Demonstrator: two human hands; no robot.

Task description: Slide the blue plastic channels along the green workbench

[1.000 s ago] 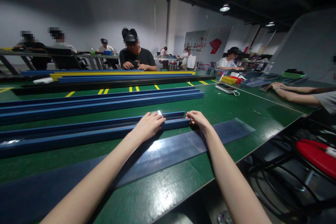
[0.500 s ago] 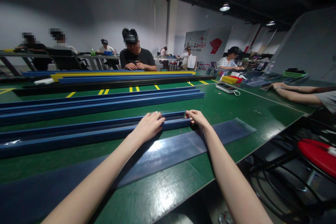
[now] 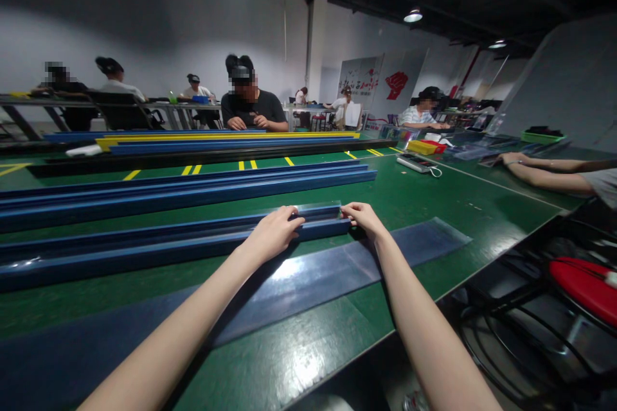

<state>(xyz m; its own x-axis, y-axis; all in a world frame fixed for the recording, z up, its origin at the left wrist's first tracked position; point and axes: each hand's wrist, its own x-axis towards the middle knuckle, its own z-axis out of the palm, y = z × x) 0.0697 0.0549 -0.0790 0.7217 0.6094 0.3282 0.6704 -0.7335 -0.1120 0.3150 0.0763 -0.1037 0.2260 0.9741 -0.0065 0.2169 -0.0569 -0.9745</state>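
Note:
A long blue channel rail (image 3: 144, 245) lies across the green table (image 3: 448, 205) in front of me. My left hand (image 3: 272, 232) rests over the rail near its right end, fingers curled onto its top edges. At the rail's end, my right hand (image 3: 364, 218) grips the tip with bent fingers. A thin clear film strip seems to lie along the rail's top between my hands. A dark blue flat strip (image 3: 337, 266) lies on the table just under my forearms.
More blue rails (image 3: 193, 186) and a yellow and blue stack (image 3: 226, 139) lie farther back. A seated person (image 3: 250, 103) faces me across the table. Another person's forearm (image 3: 540, 173) rests at the right. A white device (image 3: 415, 164) and a red stool (image 3: 585, 282) are at the right.
My left hand has shifted slightly, its fingers curling more onto the rail. The view has tilted a little; my right hand stays at the rail's end.

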